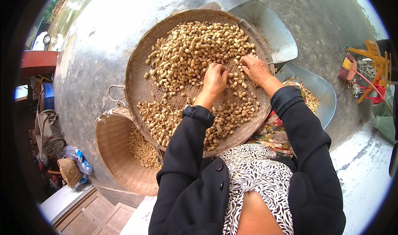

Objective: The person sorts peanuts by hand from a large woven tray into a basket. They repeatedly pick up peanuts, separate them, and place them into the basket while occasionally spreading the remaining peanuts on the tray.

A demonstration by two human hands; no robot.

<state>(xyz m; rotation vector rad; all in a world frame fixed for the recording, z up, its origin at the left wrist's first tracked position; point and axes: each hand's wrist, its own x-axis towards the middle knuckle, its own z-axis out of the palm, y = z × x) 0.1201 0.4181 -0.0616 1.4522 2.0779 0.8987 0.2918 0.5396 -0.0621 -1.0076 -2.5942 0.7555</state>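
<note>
A large round woven bamboo tray (pixel 132 76) spreads out before me. Unshelled peanuts (pixel 189 48) are heaped on its far side, and a second, darker-looking batch of peanuts (pixel 160 118) lies along the near side. My left hand (pixel 215 81) is over the middle of the tray with its fingers curled down at the heap's edge. To its right, my right hand (pixel 256 69) bends its fingers among loose peanuts by the tray's right side. Both sets of fingertips are partly hidden, so whether either hand pinches a peanut is unclear.
At the lower left stands a deep woven basket (pixel 113 151) with peanuts inside. Two metal scoops lie at the right, one upper scoop (pixel 273 26) and one lower scoop (pixel 328 93) containing peanuts. A yellow wooden chair (pixel 373 56) and a hand cart (pixel 49 129) are farther off.
</note>
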